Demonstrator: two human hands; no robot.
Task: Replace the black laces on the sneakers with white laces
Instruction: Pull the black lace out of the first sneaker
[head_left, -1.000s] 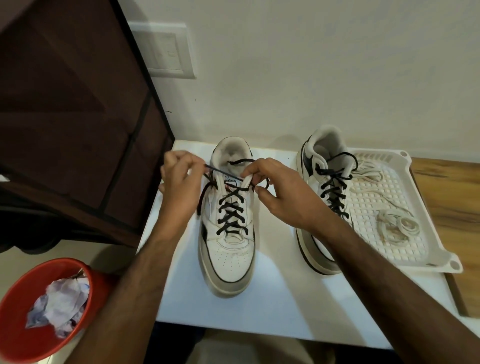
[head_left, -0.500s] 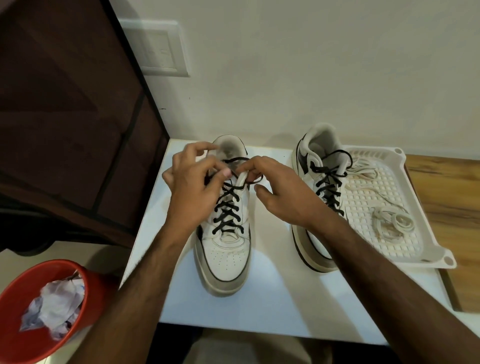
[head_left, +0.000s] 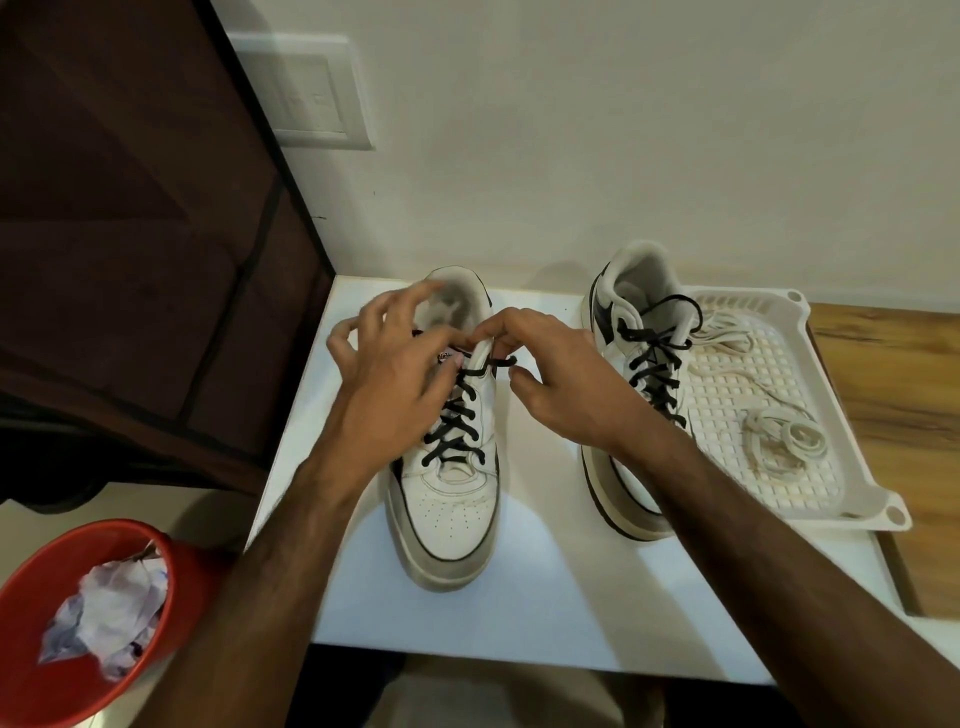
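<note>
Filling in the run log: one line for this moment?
stage: unlacing left sneaker | right hand: pinching black lace at top | left hand: beside it, blurred | white laces: in tray

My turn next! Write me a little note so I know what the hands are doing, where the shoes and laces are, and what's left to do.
Left hand: over the top of the left sneaker, fingers spread; blurred, so its grip is unclear.
Right hand: fingertips pinching at the sneaker's top eyelets, by the black lace.
Right sneaker: beside the tray, its own black lace fully threaded.
White laces: loose in the white tray.
Done: the left sneaker's lace is loose at the top.
Left: pull out both black laces, thread in the white ones.
</note>
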